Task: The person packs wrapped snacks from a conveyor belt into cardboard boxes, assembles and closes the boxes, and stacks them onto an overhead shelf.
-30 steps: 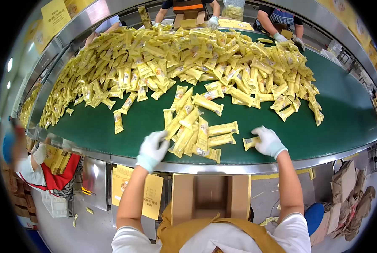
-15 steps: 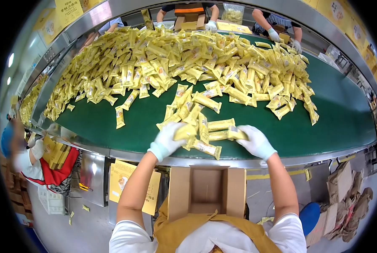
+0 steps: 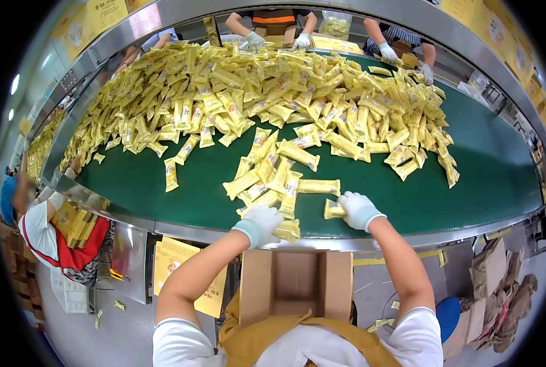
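Observation:
My left hand, in a white glove, is low over the near edge of the green belt. Its fingers are closed on a yellow wrapped snack bar, whose end sticks out to the right. Another yellow snack bar is pinched in the fingertips of my right hand, also gloved. Between and beyond the hands lies a small loose group of the same bars. An open cardboard box stands against my body, below the belt edge; its visible inside is bare brown card.
A large heap of yellow bars covers the far part of the belt. Across it, co-workers' gloved hands work at boxes. A metal rim borders the belt. Printed yellow cartons lie left of my box; crumpled brown paper lies right.
My left hand has moved right and nearer to the belt edge. My right hand has come slightly lower, with a bar in its fingers. Bars near the hands have shifted.

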Tool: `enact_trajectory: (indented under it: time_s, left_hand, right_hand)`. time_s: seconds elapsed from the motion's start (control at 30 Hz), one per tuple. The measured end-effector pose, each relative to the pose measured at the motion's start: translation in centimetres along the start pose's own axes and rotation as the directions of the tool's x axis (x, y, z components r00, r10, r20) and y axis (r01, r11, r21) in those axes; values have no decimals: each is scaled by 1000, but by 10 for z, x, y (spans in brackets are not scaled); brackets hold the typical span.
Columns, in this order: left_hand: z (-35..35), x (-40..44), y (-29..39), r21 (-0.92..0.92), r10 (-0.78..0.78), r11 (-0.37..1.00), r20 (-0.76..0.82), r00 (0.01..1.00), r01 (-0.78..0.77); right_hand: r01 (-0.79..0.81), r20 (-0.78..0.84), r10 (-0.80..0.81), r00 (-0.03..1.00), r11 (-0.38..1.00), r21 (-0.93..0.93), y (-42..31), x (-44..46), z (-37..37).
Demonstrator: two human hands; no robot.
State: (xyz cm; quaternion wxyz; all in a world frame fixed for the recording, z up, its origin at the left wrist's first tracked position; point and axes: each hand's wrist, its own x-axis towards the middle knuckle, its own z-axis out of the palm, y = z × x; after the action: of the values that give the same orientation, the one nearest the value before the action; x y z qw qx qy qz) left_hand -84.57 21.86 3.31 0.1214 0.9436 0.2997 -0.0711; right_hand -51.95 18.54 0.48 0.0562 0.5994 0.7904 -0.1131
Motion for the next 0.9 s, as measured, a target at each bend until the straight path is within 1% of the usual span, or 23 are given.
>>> enact_trajectory:
  time_s: [0.03, 0.07, 0.1, 0.13, 0.17, 0.2, 0.23, 0.3, 0.37, 0.4, 0.43, 0.47, 0.5, 0.57, 0.6, 0.63, 0.7, 0.73, 0.77, 0.8, 0.83, 0.9]
  left_hand:
    - [-8, -6, -2, -6, -69, 998, 81, 994, 70]
    - [-9, -9, -11, -146, -130, 979, 79, 988, 140]
    - [-15, -13, -17, -258, -173, 950, 31, 985, 175]
    - [-28, -19, -20, -367, -220, 908, -10, 975, 201]
    - [-41, -24, -21, -472, -271, 854, -43, 962, 219]
    - [-54, -26, -16, -488, -339, 844, -168, 926, 221]
    - [-55, -23, -22, -436, -410, 847, -170, 896, 305]
    - [-59, -9, -18, -299, -563, 798, -62, 824, 523]
    - [-22, 14, -22, -226, -581, 803, -95, 809, 551]
    - [-9, 23, -21, -112, -564, 825, -115, 817, 554]
    - [-4, 23, -17, -64, -518, 854, -202, 831, 516]
    - [0, 24, -16, -33, -513, 854, -222, 829, 519]
    - [6, 23, -15, -7, -510, 852, -234, 828, 523]
    - [14, 19, -26, 5, -517, 849, -202, 832, 529]
    - [13, 16, -32, 10, -517, 849, -191, 834, 528]
    - [7, 8, -35, 96, -515, 837, -194, 835, 539]
    - [23, -10, -62, 197, -407, 844, -370, 835, 498]
    - [23, -22, -65, 221, -353, 842, -464, 813, 492]
    - [37, -31, -76, 209, -298, 871, -495, 817, 444]
    - [34, -38, -67, 215, -267, 888, -479, 836, 407]
    - [29, -44, -58, 219, -236, 903, -467, 852, 370]
    - [34, -53, -50, 184, -264, 913, -413, 871, 364]
  right_hand:
    - [9, -34, -6, 999, 997, 74, 3, -3, -8]
    - [20, -69, -10, 998, 989, 148, 7, -6, -18]
    - [32, -102, -10, 995, 974, 224, 6, -11, -33]
    - [60, -168, -13, 986, 960, 273, -3, -12, -58]
    - [49, -222, 18, 975, 956, 289, -10, -7, -71]
    - [60, -266, 16, 964, 959, 276, -16, 4, -76]
    - [71, -310, 14, 951, 963, 260, -22, 13, -80]
    - [40, -285, 15, 959, 981, 188, -29, 47, -69]
    - [22, -163, 8, 987, 984, 179, -34, 79, -33]
    - [-34, -122, 50, 991, 992, 125, -44, 82, -34]
    - [-93, -87, 99, 991, 993, 72, -52, 83, -39]
    - [-95, -71, 98, 993, 995, 43, -52, 82, -43]
    - [-88, -93, 92, 991, 995, 44, -51, 79, -37]
    - [-76, -154, 80, 985, 997, 35, -41, 75, -28]
    - [-98, -167, 98, 981, 995, 9, -36, 68, -26]
    - [-123, -242, 114, 963, 992, -23, -26, 59, -19]
    - [-177, -380, 136, 915, 981, -75, -7, 35, 1]
    - [-170, -480, 99, 872, 980, -107, 0, 21, 9]
    - [-167, -572, 58, 818, 976, -139, 3, 7, 18]
    - [-122, -604, -18, 796, 974, -190, 3, -3, 29]
    - [-113, -469, 60, 881, 990, -85, -19, -24, 11]
    - [-84, -445, 31, 895, 991, -100, -30, -42, 16]
